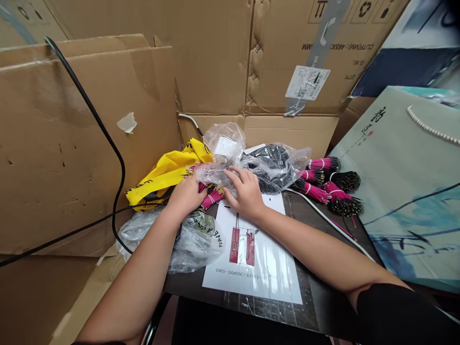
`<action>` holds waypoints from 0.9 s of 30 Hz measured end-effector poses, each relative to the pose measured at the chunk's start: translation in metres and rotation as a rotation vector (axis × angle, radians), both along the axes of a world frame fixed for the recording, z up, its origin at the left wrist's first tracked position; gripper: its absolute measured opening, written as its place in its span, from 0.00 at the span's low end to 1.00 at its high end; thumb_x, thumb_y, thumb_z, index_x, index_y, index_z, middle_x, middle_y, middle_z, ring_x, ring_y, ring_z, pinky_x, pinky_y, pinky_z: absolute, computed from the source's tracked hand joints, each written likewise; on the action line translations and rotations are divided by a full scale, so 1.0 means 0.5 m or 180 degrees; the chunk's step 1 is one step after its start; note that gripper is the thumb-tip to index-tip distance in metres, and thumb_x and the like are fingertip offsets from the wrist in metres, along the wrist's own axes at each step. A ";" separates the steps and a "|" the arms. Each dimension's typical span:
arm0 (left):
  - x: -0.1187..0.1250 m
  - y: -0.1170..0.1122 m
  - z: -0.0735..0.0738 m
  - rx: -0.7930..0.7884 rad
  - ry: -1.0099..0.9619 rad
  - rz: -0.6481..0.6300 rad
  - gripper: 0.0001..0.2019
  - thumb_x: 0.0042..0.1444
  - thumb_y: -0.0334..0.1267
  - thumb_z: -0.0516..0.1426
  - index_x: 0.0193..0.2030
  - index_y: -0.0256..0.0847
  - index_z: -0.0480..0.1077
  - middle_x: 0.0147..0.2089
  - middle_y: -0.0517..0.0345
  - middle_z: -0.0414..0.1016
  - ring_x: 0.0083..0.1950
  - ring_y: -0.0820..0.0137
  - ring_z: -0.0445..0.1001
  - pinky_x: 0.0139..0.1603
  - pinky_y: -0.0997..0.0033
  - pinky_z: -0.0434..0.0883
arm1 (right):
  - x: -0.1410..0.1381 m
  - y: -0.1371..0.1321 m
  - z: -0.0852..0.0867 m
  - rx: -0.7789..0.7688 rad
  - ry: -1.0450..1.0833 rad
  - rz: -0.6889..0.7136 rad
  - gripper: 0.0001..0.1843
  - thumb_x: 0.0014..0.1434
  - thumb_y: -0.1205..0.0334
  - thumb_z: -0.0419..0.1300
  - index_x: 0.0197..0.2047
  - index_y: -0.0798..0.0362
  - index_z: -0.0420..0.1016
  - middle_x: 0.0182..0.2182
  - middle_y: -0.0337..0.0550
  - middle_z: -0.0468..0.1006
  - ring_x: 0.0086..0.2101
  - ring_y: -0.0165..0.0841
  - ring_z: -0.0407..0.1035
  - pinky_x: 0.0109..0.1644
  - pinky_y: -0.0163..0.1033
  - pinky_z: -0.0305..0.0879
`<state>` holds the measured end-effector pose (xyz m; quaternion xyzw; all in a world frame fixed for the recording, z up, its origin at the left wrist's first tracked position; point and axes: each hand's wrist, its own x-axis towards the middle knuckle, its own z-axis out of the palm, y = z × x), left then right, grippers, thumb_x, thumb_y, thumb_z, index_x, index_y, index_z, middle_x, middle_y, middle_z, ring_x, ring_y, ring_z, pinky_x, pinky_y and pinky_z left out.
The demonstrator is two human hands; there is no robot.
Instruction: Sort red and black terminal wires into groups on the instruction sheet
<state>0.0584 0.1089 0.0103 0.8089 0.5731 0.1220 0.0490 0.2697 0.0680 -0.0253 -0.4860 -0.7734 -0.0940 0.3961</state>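
My left hand reaches in beside the yellow plastic bag, fingers curled and mostly hidden. Its thumb lies against bundles of thin pink wires with gold tips, but what the fingers grip does not show. To the right, my right hand has its fingers apart, touching the edge of a crumpled clear plastic bag. Behind that hand sits another clear bag with black wires inside. A printed white sheet with a picture of a red part lies under my right wrist.
Several pink and black wire bundles lie at the right. A yellow bag and clear plastic wrapping are on the left. Cardboard boxes wall the back; a black cable hangs at left. A pale paper bag stands right.
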 end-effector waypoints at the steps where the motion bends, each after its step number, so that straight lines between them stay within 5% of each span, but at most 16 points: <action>1: -0.002 -0.001 -0.001 0.0019 -0.0036 -0.0041 0.27 0.63 0.40 0.56 0.69 0.43 0.64 0.61 0.44 0.76 0.59 0.51 0.76 0.56 0.56 0.72 | -0.001 0.001 0.004 -0.0002 -0.0091 -0.0056 0.26 0.69 0.56 0.57 0.68 0.52 0.66 0.66 0.53 0.67 0.61 0.45 0.61 0.63 0.51 0.59; 5: -0.018 0.001 -0.004 0.0089 -0.0208 -0.0033 0.27 0.62 0.36 0.56 0.68 0.39 0.64 0.59 0.40 0.75 0.59 0.49 0.75 0.58 0.52 0.71 | -0.014 0.008 0.034 0.0012 -0.0766 -0.0108 0.33 0.69 0.52 0.57 0.73 0.50 0.59 0.70 0.53 0.60 0.60 0.50 0.59 0.59 0.54 0.59; 9: -0.034 0.012 -0.003 0.0208 -0.0693 0.0133 0.21 0.60 0.37 0.59 0.59 0.38 0.71 0.55 0.42 0.77 0.58 0.48 0.75 0.60 0.50 0.70 | -0.024 0.049 0.077 0.0007 -0.1021 -0.0193 0.26 0.70 0.56 0.53 0.69 0.50 0.65 0.61 0.52 0.71 0.48 0.47 0.64 0.48 0.50 0.60; 13: -0.048 0.029 -0.003 0.0029 -0.2107 0.0766 0.19 0.53 0.39 0.64 0.53 0.39 0.75 0.49 0.46 0.79 0.54 0.51 0.75 0.63 0.49 0.66 | -0.015 0.105 0.115 0.0000 -0.0699 -0.0537 0.28 0.67 0.62 0.55 0.70 0.54 0.65 0.48 0.52 0.77 0.45 0.46 0.64 0.46 0.49 0.61; 16: -0.056 0.040 -0.001 -0.0191 -0.3024 0.1102 0.19 0.52 0.42 0.65 0.50 0.39 0.75 0.44 0.49 0.79 0.47 0.57 0.76 0.58 0.53 0.69 | -0.004 0.126 0.125 0.0439 -0.0997 -0.0661 0.34 0.68 0.68 0.52 0.75 0.43 0.56 0.56 0.51 0.74 0.47 0.47 0.65 0.49 0.51 0.60; 20: -0.058 0.042 0.024 -0.0640 -0.3807 0.1077 0.14 0.60 0.45 0.56 0.44 0.37 0.73 0.39 0.51 0.77 0.34 0.68 0.74 0.40 0.66 0.74 | 0.003 0.129 0.125 0.0579 -0.1526 -0.0048 0.41 0.67 0.72 0.52 0.77 0.35 0.48 0.73 0.45 0.56 0.64 0.51 0.57 0.63 0.59 0.54; 23: -0.046 0.023 0.059 -0.1499 -0.4908 0.0872 0.10 0.62 0.40 0.54 0.41 0.35 0.73 0.34 0.52 0.74 0.29 0.73 0.70 0.32 0.72 0.72 | -0.001 0.134 0.135 0.0189 -0.1855 0.0609 0.31 0.66 0.70 0.53 0.71 0.47 0.64 0.69 0.45 0.65 0.70 0.48 0.50 0.73 0.64 0.34; 27: -0.009 -0.040 0.098 -0.2620 -0.6057 0.0596 0.10 0.63 0.39 0.58 0.42 0.33 0.74 0.34 0.53 0.72 0.29 0.75 0.70 0.29 0.75 0.71 | -0.017 0.152 0.174 -0.0756 -0.2006 0.1092 0.18 0.65 0.58 0.53 0.48 0.54 0.83 0.44 0.47 0.83 0.55 0.45 0.71 0.74 0.62 0.25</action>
